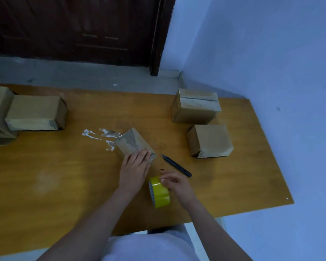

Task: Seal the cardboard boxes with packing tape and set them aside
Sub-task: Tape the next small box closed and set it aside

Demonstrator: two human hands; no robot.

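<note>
Head view, looking down on a wooden table (64, 185) set against a blue wall (271, 53). One small cardboard box (133, 143) is seen near the table's middle, turned at an angle, with a torn patch on its top face. The left hand (135, 166) is laid flat on the near end of this box, fingers straight and pressed close together, pointing far and right. The yellow tape roll (159, 193) stands on edge just near and right of the box; the right hand (174, 182) is held at its far right side, fingers loosely curled and touching the roll; whether tape is pinched between them cannot be told. A black utility knife (176, 165) lies on the table just right of the box, far of the right hand, apart from both. Shiny scraps of tape (100, 135) are stuck to the table just left of the box. Two closed boxes are noted at the far right: one taped box (196, 106) farther off, one plain box (210, 141) nearer. A cluster of boxes (34, 113) sits at the far left edge. A dark wooden door (73, 29) is seen beyond the table.
</note>
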